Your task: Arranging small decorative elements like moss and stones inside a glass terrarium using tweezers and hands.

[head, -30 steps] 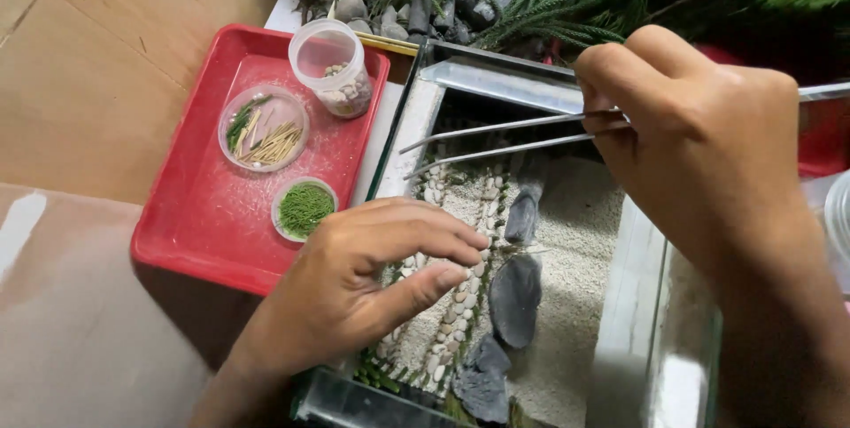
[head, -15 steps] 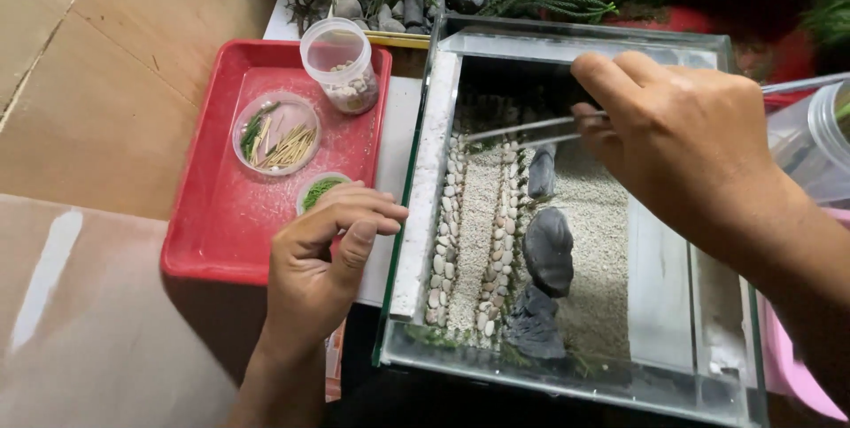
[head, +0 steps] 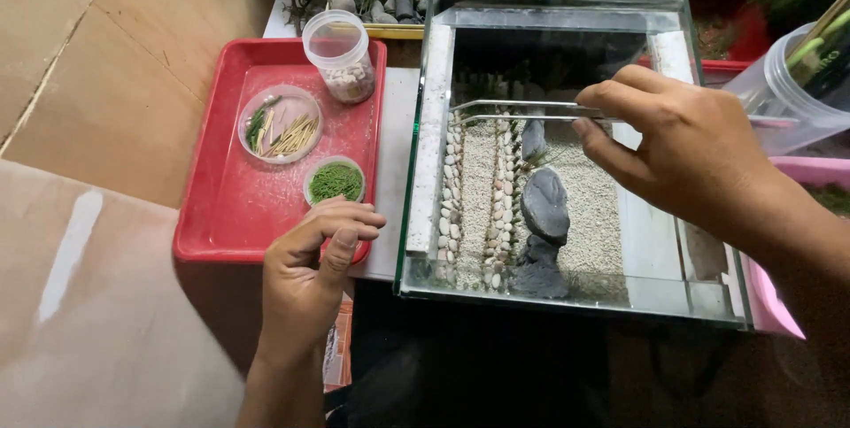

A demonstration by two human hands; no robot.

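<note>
Right hand [head: 686, 158] pinches long steel tweezers [head: 522, 111] at mid-shaft, tips narrowly parted over the pebble rows [head: 452, 207] inside the glass tank [head: 425, 140]. Tweezers: likely light, stiff, slippery. Left hand [head: 310, 273], loosely curled and empty, rests on the red tray [head: 230, 215] rim

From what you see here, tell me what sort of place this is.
Probably a hobby bench for building miniature landscapes or aquascapes. A glass tank holds sand, pebble rows and dark stones; the right hand holds tweezers over it; the left hand rests at a red tray of small dishes.
</note>
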